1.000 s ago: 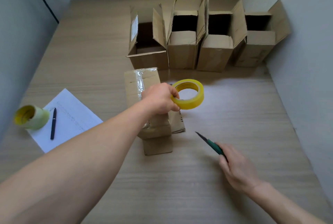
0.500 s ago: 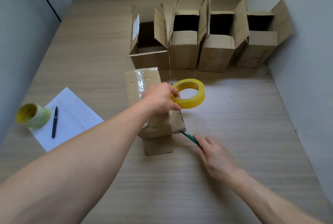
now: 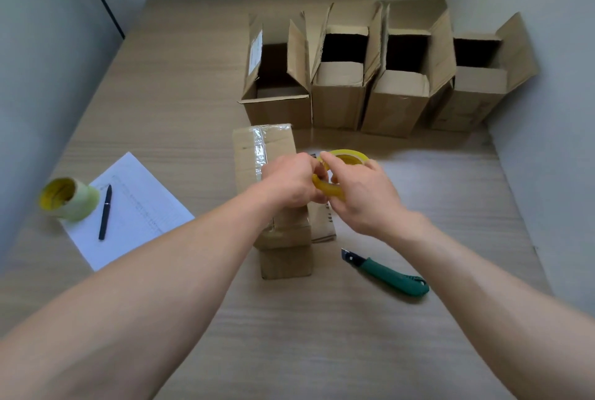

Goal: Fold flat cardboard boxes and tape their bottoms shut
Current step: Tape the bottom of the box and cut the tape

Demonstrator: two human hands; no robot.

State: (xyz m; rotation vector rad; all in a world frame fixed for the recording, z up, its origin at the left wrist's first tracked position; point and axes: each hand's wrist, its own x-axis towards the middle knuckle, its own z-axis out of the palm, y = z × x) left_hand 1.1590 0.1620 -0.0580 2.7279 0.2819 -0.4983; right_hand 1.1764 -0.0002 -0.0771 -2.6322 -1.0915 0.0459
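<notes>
A cardboard box (image 3: pixel 267 154) stands bottom-up in the middle of the table, a strip of clear tape along its top seam. Just to its right, my left hand (image 3: pixel 289 180) grips a yellow tape roll (image 3: pixel 349 158) by its near rim. My right hand (image 3: pixel 357 193) has come up to the same roll, its fingers curled on the roll's rim beside my left hand. A green utility knife (image 3: pixel 389 274) lies on the table by itself, below my right wrist, blade end pointing up-left.
Several folded boxes (image 3: pixel 338 90) stand open-topped in a row at the back right against the wall. At the left lie a white sheet (image 3: pixel 135 206) with a black pen (image 3: pixel 105 212) and a second tape roll (image 3: pixel 66 198). Walls close in on the left, back and right.
My right hand moved the green knife toward the box, set it down on the table and rose to the tape roll. My left hand kept holding the roll beside the box.
</notes>
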